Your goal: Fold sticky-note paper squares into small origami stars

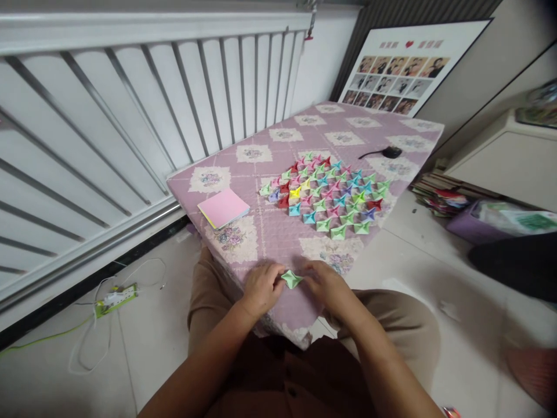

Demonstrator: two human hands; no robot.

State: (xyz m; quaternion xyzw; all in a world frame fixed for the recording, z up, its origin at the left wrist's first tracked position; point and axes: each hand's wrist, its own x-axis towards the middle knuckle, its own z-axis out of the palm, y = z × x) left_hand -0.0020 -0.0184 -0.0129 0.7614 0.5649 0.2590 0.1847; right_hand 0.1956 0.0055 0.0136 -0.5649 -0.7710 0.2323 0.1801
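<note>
A small light-green folded paper boat (292, 279) is held at the table's near end, between my two hands. My left hand (263, 287) pinches its left point, fingers curled. On the other side, my right hand (325, 283) has its fingertips at the right point. Beyond them, many folded paper boats (333, 196) in green, pink, red, blue and yellow stand in rows on the cloth. A stack of square paper (223, 208), pink on top, lies to the left of the rows.
The table (278, 232) has a purple flowered cloth. A black object with a thin tail (391, 152) rests at its far right. A white radiator (143, 104) runs along the left. A power strip (115, 299) with cables lies on the floor; a photo board (404, 67) leans behind.
</note>
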